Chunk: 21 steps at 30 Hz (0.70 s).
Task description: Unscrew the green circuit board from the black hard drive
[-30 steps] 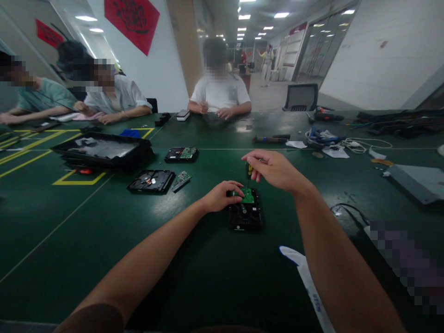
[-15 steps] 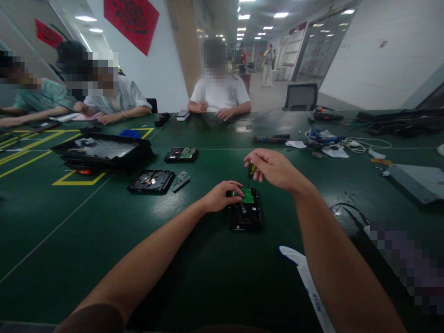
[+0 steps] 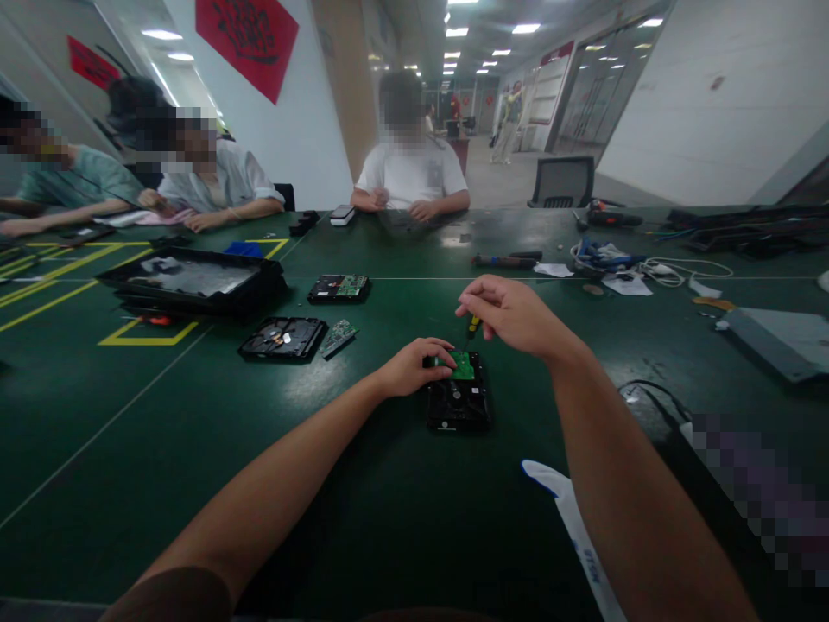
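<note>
A black hard drive (image 3: pixel 457 409) with a green circuit board (image 3: pixel 464 366) at its far end lies flat on the table before me. My left hand (image 3: pixel 418 366) grips the drive's left side, its fingertips resting on the board. Above the far end, my right hand (image 3: pixel 502 313) is closed around a screwdriver (image 3: pixel 474 326) with a yellow and black handle. Its thin shaft points down at the board; whether the tip sits in a screw is too small to tell. Left of my hands lie another hard drive (image 3: pixel 282 338), a loose circuit board (image 3: pixel 338 338) and a farther drive (image 3: pixel 338 288).
Stacked black trays (image 3: pixel 194 281) stand on the left. A white strip with a blue edge (image 3: pixel 583 527) lies beside my right forearm. On the right are a grey metal case (image 3: pixel 781 337), cables (image 3: pixel 667 270) and tools (image 3: pixel 509 259). Several people sit across the table.
My right hand has shifted slightly, and the screwdriver's yellow handle shows more and leans a little. My left hand and the hard drive have stayed in place.
</note>
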{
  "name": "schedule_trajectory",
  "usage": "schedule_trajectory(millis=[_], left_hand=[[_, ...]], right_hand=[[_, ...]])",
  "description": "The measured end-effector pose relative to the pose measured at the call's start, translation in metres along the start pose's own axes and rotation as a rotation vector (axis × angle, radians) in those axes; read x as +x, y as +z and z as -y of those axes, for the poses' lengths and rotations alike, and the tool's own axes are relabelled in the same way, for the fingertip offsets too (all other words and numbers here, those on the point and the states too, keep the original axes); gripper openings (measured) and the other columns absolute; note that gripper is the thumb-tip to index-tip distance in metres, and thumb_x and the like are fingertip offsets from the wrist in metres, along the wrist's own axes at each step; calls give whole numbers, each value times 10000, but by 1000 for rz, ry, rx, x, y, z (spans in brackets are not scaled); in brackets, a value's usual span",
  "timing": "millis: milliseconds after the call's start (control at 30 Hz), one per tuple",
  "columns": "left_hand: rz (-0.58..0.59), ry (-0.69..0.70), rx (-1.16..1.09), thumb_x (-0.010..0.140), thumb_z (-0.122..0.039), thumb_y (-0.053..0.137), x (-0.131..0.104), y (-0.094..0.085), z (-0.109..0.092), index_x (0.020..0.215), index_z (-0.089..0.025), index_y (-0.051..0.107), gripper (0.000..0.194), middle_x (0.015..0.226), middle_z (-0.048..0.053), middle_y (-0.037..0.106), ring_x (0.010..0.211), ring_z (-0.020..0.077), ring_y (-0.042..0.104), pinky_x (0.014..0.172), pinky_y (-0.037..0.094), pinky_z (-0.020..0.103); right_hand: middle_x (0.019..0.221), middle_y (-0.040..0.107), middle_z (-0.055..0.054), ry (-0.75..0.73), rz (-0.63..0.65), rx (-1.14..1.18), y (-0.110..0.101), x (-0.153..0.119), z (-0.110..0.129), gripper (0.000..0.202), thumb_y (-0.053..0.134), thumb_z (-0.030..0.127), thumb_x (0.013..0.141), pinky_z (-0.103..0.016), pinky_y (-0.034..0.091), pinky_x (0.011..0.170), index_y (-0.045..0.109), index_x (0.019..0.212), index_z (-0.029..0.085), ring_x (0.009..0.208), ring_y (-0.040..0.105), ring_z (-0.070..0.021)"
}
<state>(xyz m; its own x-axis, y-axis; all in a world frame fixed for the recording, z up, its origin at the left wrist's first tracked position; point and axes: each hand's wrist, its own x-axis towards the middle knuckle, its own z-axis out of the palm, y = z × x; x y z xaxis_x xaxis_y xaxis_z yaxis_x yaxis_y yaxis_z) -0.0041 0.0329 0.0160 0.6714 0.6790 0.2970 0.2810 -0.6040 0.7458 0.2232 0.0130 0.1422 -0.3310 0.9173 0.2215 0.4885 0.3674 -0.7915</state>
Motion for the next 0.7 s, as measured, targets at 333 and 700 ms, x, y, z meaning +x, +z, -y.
schedule_trajectory(millis=[333,700], left_hand=[[11,-18,8,910,-269,744,0,0,1,1029,-219,770,132,1316,96,685,1283,260,619,1145,420,482],[3,0,-10,914,-272,739,1,1,2,1024,-220,770,125,1308,100,686,1276,258,621,1141,422,488]], right_hand=[[841,717,-52,-40,-13,-97,-2,1,1,251,620,440,949,-328,462,651,713,973,208,718,620,-181],[798,720,-54,-15,49,7,1,0,2,327,506,468,1014,-326,458,579,703,1054,210,579,595,-148]])
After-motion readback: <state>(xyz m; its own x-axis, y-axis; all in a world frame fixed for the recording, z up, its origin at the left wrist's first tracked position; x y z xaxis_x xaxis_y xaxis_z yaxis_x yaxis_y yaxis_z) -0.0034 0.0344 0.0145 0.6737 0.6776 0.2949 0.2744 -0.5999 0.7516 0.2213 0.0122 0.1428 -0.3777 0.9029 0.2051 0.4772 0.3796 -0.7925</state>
